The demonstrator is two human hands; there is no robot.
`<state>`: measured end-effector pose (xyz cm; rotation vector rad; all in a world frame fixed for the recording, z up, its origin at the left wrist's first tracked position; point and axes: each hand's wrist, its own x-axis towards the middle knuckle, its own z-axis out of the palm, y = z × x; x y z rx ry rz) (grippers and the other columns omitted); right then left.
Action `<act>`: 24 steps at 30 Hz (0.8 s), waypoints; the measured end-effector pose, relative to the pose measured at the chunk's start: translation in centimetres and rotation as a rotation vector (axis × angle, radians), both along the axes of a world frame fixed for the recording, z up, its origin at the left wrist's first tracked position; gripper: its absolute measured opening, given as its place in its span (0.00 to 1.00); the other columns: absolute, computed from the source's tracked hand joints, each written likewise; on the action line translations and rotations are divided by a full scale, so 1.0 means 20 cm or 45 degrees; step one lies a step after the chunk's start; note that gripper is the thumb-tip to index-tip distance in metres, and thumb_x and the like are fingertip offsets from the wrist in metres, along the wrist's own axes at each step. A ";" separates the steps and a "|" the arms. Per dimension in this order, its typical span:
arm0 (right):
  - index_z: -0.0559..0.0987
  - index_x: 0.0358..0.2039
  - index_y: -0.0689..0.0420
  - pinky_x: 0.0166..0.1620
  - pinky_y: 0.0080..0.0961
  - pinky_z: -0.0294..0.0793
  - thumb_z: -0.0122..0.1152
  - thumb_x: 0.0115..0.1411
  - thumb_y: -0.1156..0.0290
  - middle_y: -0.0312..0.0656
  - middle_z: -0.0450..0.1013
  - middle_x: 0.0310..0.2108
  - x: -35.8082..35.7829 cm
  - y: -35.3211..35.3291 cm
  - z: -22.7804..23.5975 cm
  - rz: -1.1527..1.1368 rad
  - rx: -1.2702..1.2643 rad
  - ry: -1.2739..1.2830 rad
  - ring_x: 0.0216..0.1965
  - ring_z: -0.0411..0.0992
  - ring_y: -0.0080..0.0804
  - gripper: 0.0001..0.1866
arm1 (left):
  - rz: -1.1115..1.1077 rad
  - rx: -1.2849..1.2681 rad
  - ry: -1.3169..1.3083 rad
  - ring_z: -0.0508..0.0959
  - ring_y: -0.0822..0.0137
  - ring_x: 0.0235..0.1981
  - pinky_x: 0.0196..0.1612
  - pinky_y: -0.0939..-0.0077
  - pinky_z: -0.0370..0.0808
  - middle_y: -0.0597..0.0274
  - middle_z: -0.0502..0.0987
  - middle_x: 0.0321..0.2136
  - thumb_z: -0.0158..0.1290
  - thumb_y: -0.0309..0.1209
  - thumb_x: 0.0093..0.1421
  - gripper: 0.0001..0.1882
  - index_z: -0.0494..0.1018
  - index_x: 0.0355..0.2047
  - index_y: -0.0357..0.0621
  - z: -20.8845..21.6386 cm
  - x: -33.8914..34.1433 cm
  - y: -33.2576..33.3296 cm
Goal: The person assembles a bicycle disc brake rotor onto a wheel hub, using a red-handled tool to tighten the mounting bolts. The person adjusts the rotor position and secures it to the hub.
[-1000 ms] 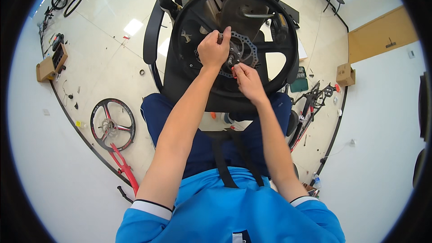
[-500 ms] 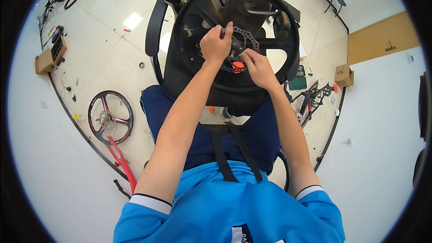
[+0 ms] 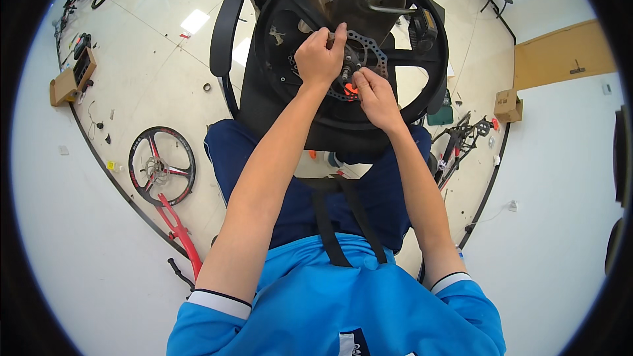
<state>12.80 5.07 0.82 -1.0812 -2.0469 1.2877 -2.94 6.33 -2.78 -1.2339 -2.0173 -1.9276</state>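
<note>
Since a second ago, the right hand [image 3: 377,97] has moved up to the side of the middle of the black wheel [image 3: 412,58], and more of the orange piece [image 3: 351,91] shows below its fingertips.

On the left, a cardboard box [image 3: 62,89] sits by the wall, and a loose wheel [image 3: 157,170] lies by a red frame part [image 3: 182,232], out of the way of the legs.

In the middle, the black wheel lies over a chair seat [image 3: 316,140], maybe because that puts it near the person's lap. The left hand [image 3: 320,59] is curled in a fist over the metal disc [image 3: 378,54], perhaps to keep it still. I can't tell what is in it. The right thumb and finger are narrow, pinched together by the axle; I can't tell if they hold something.

Farther right lie a green case [image 3: 440,117] and bike parts [image 3: 456,145].
</note>
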 end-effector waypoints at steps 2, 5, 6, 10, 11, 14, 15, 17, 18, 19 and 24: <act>0.72 0.28 0.60 0.27 0.23 0.64 0.49 0.74 0.63 0.35 0.64 0.18 0.00 -0.01 -0.04 -0.072 -0.145 0.097 0.21 0.63 0.21 0.17 | -0.018 -0.007 -0.008 0.73 0.52 0.17 0.23 0.60 0.69 0.58 0.71 0.15 0.57 0.47 0.64 0.27 0.66 0.16 0.41 0.01 0.01 0.00; 0.69 0.30 0.53 0.17 0.16 0.49 0.46 0.76 0.58 0.25 0.55 0.17 -0.05 -0.06 -0.11 -0.133 -0.296 0.322 0.15 0.50 0.12 0.17 | -0.001 -0.014 -0.002 0.74 0.52 0.18 0.23 0.60 0.69 0.57 0.71 0.15 0.57 0.47 0.64 0.27 0.66 0.16 0.42 0.00 0.00 0.00; 0.69 0.30 0.52 0.17 0.15 0.49 0.46 0.76 0.58 0.25 0.55 0.17 -0.07 -0.07 -0.12 -0.141 -0.311 0.342 0.15 0.50 0.12 0.17 | 0.011 -0.013 0.002 0.74 0.52 0.18 0.23 0.60 0.69 0.57 0.71 0.15 0.57 0.47 0.64 0.27 0.66 0.16 0.42 0.00 0.00 0.00; 0.71 0.31 0.58 0.23 0.21 0.59 0.48 0.75 0.61 0.32 0.61 0.19 -0.03 -0.04 -0.07 -0.066 -0.154 0.180 0.19 0.60 0.19 0.17 | -0.014 -0.042 -0.012 0.74 0.51 0.18 0.23 0.59 0.69 0.57 0.71 0.14 0.57 0.47 0.64 0.27 0.66 0.16 0.42 0.00 0.00 -0.01; 0.72 0.31 0.60 0.25 0.24 0.63 0.49 0.74 0.62 0.35 0.63 0.19 -0.01 -0.01 -0.05 0.014 0.043 0.068 0.20 0.63 0.22 0.17 | -0.011 -0.029 -0.005 0.74 0.51 0.18 0.24 0.59 0.69 0.57 0.71 0.15 0.57 0.47 0.64 0.27 0.66 0.16 0.42 -0.01 0.00 -0.01; 0.78 0.36 0.62 0.38 0.42 0.73 0.54 0.69 0.63 0.57 0.76 0.29 0.03 0.10 0.17 0.257 0.255 -0.367 0.34 0.75 0.60 0.14 | -0.009 -0.055 -0.008 0.74 0.50 0.18 0.24 0.58 0.70 0.56 0.71 0.15 0.57 0.47 0.64 0.27 0.66 0.16 0.42 0.00 -0.01 0.00; 0.79 0.36 0.61 0.39 0.44 0.74 0.54 0.69 0.63 0.57 0.77 0.30 0.03 0.14 0.24 0.360 0.306 -0.501 0.36 0.75 0.60 0.14 | -0.013 -0.078 -0.014 0.74 0.49 0.19 0.24 0.58 0.70 0.56 0.71 0.15 0.57 0.47 0.64 0.27 0.66 0.16 0.42 0.00 -0.01 0.00; 0.81 0.36 0.61 0.42 0.48 0.74 0.55 0.68 0.63 0.58 0.77 0.32 0.01 0.22 0.35 0.554 0.376 -0.728 0.38 0.75 0.61 0.14 | -0.022 -0.084 -0.007 0.75 0.49 0.19 0.24 0.58 0.70 0.56 0.72 0.15 0.57 0.47 0.64 0.27 0.67 0.16 0.41 0.00 0.00 -0.01; 0.81 0.35 0.61 0.41 0.47 0.74 0.55 0.68 0.64 0.58 0.77 0.31 -0.01 0.23 0.42 0.598 0.401 -0.766 0.36 0.75 0.60 0.14 | -0.015 -0.079 -0.004 0.75 0.49 0.19 0.24 0.58 0.70 0.56 0.72 0.15 0.57 0.47 0.64 0.26 0.67 0.16 0.41 0.01 0.00 0.00; 0.81 0.35 0.61 0.40 0.45 0.74 0.55 0.68 0.64 0.58 0.77 0.30 -0.04 0.23 0.49 0.644 0.418 -0.800 0.35 0.75 0.60 0.14 | -0.014 -0.080 -0.020 0.75 0.49 0.19 0.25 0.58 0.70 0.55 0.72 0.16 0.57 0.47 0.64 0.26 0.67 0.16 0.41 0.01 -0.01 -0.01; 0.74 0.31 0.65 0.36 0.28 0.70 0.53 0.69 0.66 0.42 0.68 0.23 0.00 0.15 0.56 0.334 0.201 -0.177 0.28 0.66 0.27 0.15 | -0.018 -0.057 -0.030 0.74 0.49 0.19 0.24 0.59 0.70 0.55 0.71 0.16 0.57 0.47 0.64 0.27 0.66 0.16 0.41 0.01 -0.01 -0.02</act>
